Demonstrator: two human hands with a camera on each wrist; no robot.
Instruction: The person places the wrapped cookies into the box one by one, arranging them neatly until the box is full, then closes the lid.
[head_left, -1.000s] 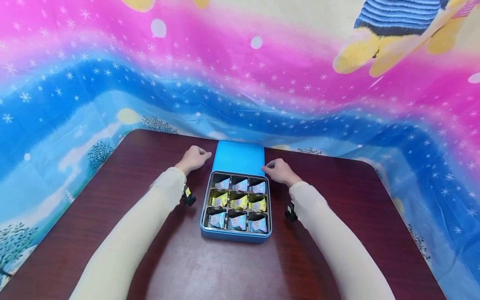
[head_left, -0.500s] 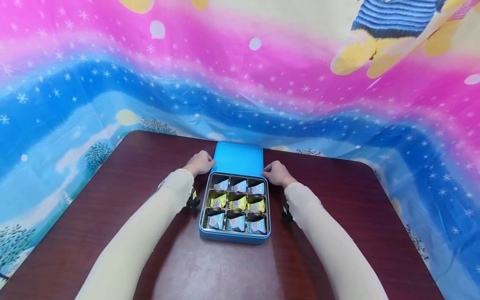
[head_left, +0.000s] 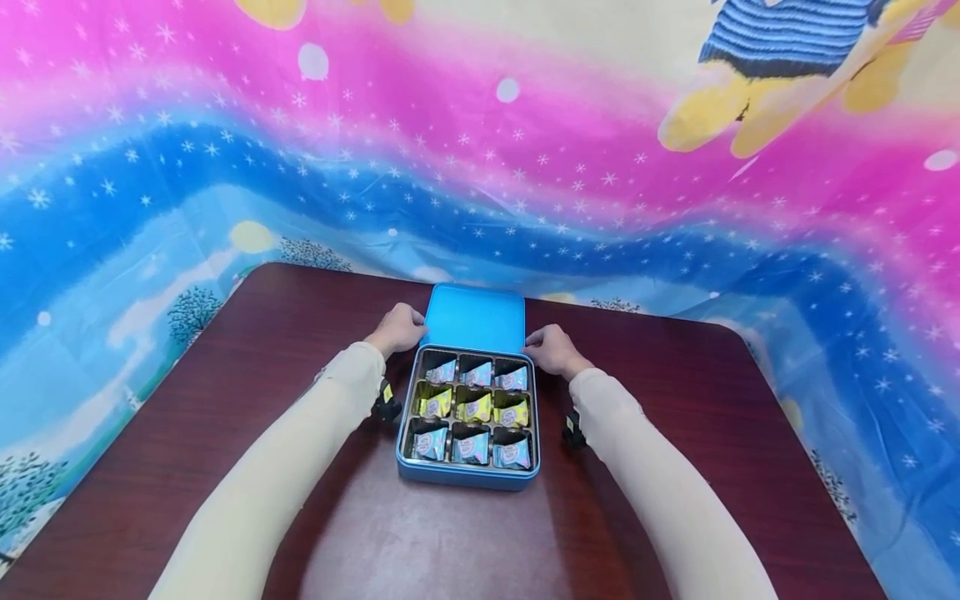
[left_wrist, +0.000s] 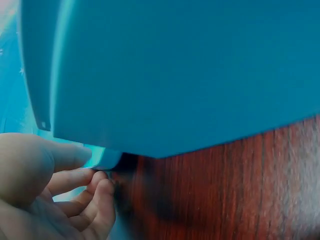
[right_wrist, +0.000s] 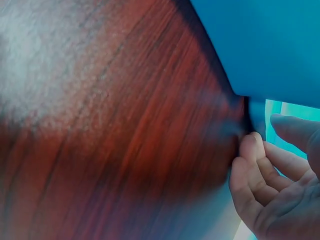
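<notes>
A blue tin box [head_left: 467, 478] stands on the table, its divided tray holding small wrapped sweets [head_left: 474, 407] in yellow and pale blue wrappers, one per compartment. Behind it the blue lid [head_left: 476, 318] lies tilted back, inside facing up. My left hand [head_left: 401, 328] pinches the lid's left edge close to the tin; in the left wrist view the thumb [left_wrist: 70, 156] is over the rim and the fingers curl beneath. On the opposite edge, my right hand [head_left: 553, 349] pinches the lid likewise, its fingertips [right_wrist: 248, 147] under the rim in the right wrist view.
The dark red-brown wooden table [head_left: 667, 467] has rounded far corners. A colourful printed cloth [head_left: 450, 150] hangs behind and around it, close to the lid's far edge. Black wrist cameras [head_left: 387, 406] sit beside the tin.
My left hand has moved right, from beside the lid onto its left edge. The right hand stays at the right edge, shifted slightly nearer the tin. Lid and tin look unmoved.
</notes>
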